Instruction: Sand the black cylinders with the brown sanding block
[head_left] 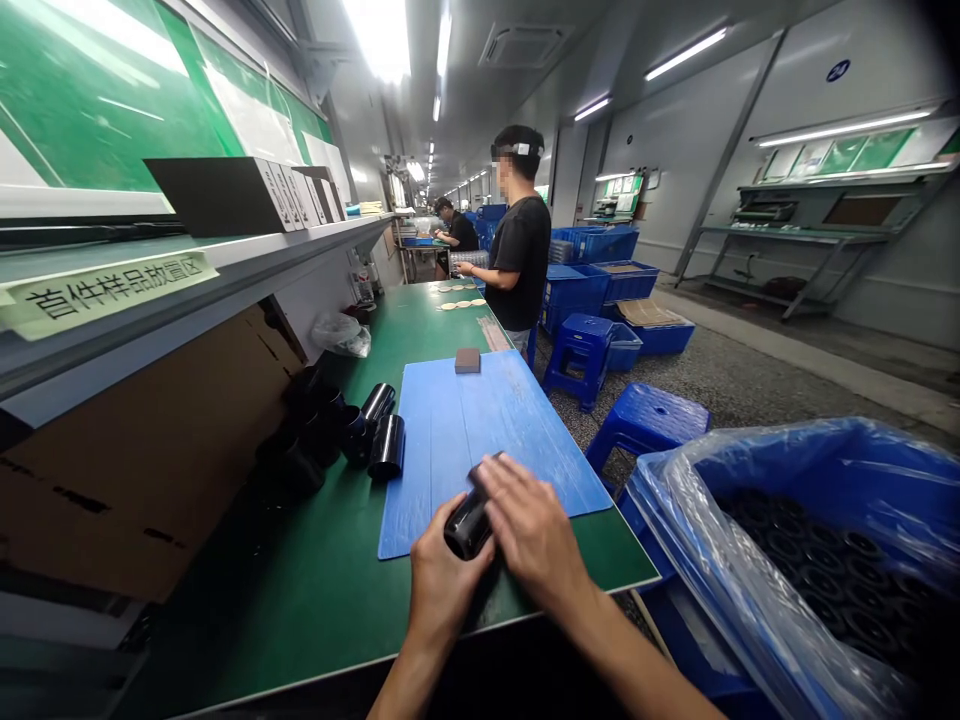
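Observation:
Near the front of the blue mat point(510, 420), my left hand point(442, 565) is wrapped round a glossy black cylinder point(469, 525), which is tilted with one end toward me. My right hand point(536, 530) presses its fingers together over the cylinder's upper side and far end, slightly blurred. Whether anything thin lies under those fingers is hidden. Left of the mat, several more black cylinders point(387, 447) stand and lie in a group. A small brown-grey block point(468, 361) rests at the mat's far edge.
At right, a blue bin point(787, 440) lined with clear plastic holds several black round parts point(825, 570). Blue stools point(649, 415) stand beside the green table point(322, 620). A shelf point(300, 255) overhangs the left side. A person point(521, 240) stands along the table's right side.

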